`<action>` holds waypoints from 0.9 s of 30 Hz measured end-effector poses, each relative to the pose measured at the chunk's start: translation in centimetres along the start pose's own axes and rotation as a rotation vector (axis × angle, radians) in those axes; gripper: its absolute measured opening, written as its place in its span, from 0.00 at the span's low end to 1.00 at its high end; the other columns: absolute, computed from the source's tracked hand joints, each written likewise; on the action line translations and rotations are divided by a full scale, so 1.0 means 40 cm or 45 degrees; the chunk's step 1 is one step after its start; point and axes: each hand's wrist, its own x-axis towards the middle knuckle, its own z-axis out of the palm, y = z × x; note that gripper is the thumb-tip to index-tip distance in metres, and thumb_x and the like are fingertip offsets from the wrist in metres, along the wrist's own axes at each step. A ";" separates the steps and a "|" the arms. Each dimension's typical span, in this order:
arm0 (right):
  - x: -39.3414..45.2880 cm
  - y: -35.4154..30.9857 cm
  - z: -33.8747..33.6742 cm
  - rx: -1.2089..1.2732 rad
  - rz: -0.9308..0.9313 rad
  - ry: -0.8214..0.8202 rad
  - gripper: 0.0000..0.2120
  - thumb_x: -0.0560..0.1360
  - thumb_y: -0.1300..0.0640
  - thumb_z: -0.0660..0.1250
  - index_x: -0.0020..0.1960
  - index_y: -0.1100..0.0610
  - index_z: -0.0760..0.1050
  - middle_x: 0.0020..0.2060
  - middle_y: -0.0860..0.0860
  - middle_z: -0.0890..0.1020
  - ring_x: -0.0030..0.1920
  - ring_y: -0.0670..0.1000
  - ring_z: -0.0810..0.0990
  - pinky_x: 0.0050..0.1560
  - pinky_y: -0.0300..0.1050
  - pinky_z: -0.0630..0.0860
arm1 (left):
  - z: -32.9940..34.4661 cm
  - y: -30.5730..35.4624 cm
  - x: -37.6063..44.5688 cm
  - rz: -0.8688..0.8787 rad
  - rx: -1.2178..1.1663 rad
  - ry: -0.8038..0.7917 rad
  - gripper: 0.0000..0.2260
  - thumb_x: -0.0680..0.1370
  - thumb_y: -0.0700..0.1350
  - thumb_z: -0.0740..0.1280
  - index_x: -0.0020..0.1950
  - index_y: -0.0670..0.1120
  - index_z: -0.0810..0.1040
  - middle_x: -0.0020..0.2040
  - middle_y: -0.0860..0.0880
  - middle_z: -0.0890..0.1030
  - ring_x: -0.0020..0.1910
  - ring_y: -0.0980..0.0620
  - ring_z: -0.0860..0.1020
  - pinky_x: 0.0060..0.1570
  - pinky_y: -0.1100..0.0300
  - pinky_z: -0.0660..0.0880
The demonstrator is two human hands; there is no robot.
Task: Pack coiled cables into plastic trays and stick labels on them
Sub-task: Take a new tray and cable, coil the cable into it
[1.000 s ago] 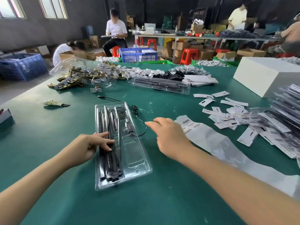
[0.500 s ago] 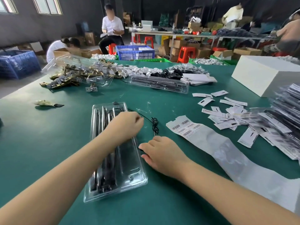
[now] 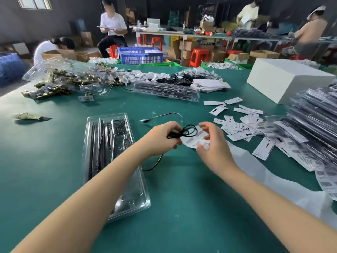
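A clear plastic tray (image 3: 102, 136) holding metal parts lies on the green table, under my left forearm. My left hand (image 3: 160, 139) pinches a thin black cable (image 3: 187, 132) whose loops stand up between my two hands. One end of the cable trails toward the far side of the table and another part hangs down to the table below my left hand. My right hand (image 3: 213, 147) hovers just right of the loops with fingers spread and relaxed, above a strip of barcode labels (image 3: 193, 141) on white backing paper.
Loose white labels (image 3: 237, 123) and a stack of packed trays (image 3: 313, 128) lie to the right, near a white box (image 3: 288, 79). Another filled tray (image 3: 166, 91) and a pile of brass hardware (image 3: 60, 83) sit further back. People work at tables behind.
My left hand has left the tray and lifted the cable off the table into loops. My right hand rose from the table edge to beside the loops.
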 end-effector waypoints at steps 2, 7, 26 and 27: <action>0.027 0.009 -0.002 -0.090 -0.068 -0.197 0.33 0.71 0.65 0.69 0.73 0.50 0.65 0.63 0.48 0.69 0.62 0.45 0.67 0.64 0.35 0.61 | -0.012 0.018 -0.037 0.145 -0.233 -0.205 0.11 0.77 0.32 0.63 0.49 0.48 0.73 0.45 0.47 0.82 0.42 0.52 0.80 0.50 0.56 0.78; 0.050 -0.009 -0.012 -0.089 -0.188 -0.153 0.07 0.78 0.56 0.66 0.55 0.53 0.80 0.69 0.53 0.73 0.71 0.49 0.67 0.64 0.39 0.62 | -0.026 0.012 -0.080 -0.050 -0.797 -0.188 0.08 0.66 0.37 0.59 0.42 0.49 0.68 0.35 0.54 0.77 0.42 0.51 0.83 0.42 0.61 0.77; 0.003 -0.135 0.039 0.247 -0.397 -0.112 0.16 0.80 0.64 0.60 0.66 0.55 0.75 0.41 0.46 0.72 0.42 0.38 0.71 0.46 0.26 0.66 | 0.034 0.027 -0.058 0.060 -1.022 0.260 0.11 0.76 0.56 0.64 0.57 0.59 0.79 0.37 0.55 0.76 0.34 0.56 0.70 0.38 0.64 0.70; -0.003 -0.131 0.040 0.238 -0.403 -0.176 0.20 0.80 0.65 0.61 0.69 0.52 0.72 0.40 0.47 0.70 0.41 0.38 0.71 0.46 0.26 0.65 | 0.031 0.029 -0.056 0.038 -1.007 0.322 0.09 0.79 0.55 0.63 0.54 0.58 0.81 0.39 0.57 0.78 0.38 0.56 0.72 0.41 0.63 0.70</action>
